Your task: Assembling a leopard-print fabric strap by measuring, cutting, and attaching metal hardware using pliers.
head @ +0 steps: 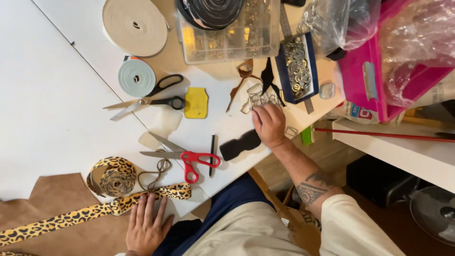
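Resting flat, open left hand (146, 226) on leopard strap (71, 215); right hand (269, 124) fingering metal buckles (258, 98).

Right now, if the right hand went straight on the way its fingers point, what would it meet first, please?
Probably the metal buckles, which the right hand already reaches at its fingertips; beyond them lies a brown leather strip.

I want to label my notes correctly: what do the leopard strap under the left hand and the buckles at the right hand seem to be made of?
The leopard strap looks like printed woven webbing, matte: it lies flat and coils softly into a roll. The buckles under the right hand look like bare metal wire, silvery and shiny, with thin open frames. The left hand presses the strap flat.
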